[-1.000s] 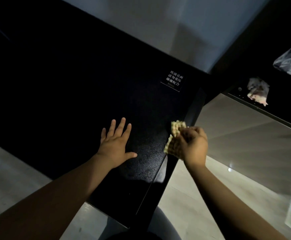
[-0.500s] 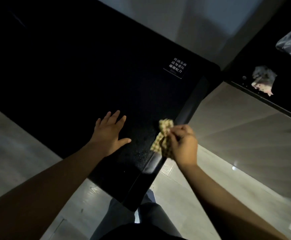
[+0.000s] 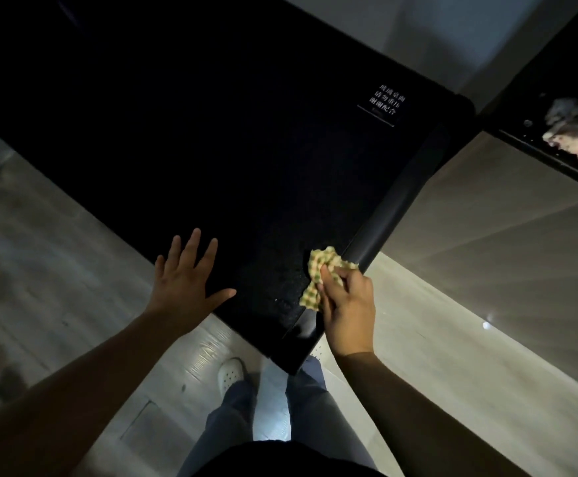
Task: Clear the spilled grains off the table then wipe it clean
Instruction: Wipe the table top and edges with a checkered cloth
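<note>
The black table (image 3: 232, 139) filled most of my view, its near corner pointing at me. My left hand (image 3: 186, 282) lay flat on it, fingers spread, holding nothing. My right hand (image 3: 347, 313) pinched the checked cloth (image 3: 319, 270) against the table's right edge. That close to the edge, I judged a careless stroke could flick the few pale grains (image 3: 277, 300) beside the cloth onto the floor (image 3: 418, 356). In the dim light I might have missed others.

A white-lettered label (image 3: 385, 104) sits far beyond my right hand (image 3: 347, 304). Nearer me, a white clog (image 3: 231, 373) (perforated) stands on grey floor (image 3: 57, 270).
</note>
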Demonstrator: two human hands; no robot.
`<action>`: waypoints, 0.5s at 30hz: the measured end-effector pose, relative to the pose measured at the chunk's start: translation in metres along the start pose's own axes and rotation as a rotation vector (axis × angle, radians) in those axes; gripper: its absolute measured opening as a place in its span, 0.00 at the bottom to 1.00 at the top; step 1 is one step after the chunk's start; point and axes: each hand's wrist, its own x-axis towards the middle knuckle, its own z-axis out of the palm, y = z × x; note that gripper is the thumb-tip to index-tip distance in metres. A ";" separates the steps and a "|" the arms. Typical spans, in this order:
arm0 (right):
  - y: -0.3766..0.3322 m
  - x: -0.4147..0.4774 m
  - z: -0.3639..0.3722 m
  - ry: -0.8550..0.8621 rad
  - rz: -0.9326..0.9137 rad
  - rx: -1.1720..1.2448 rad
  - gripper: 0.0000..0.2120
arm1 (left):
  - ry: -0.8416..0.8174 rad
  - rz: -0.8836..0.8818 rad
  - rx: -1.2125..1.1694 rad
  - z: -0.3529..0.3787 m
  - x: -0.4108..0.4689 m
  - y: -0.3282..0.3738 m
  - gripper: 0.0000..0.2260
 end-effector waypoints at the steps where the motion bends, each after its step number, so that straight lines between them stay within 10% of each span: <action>1: -0.005 -0.002 -0.002 -0.015 -0.034 -0.004 0.13 | 0.004 0.010 -0.005 0.001 -0.002 -0.003 0.41; 15: -0.059 -0.062 0.048 0.000 -0.013 -0.141 0.20 | 0.037 0.266 -0.003 0.009 -0.016 -0.054 0.42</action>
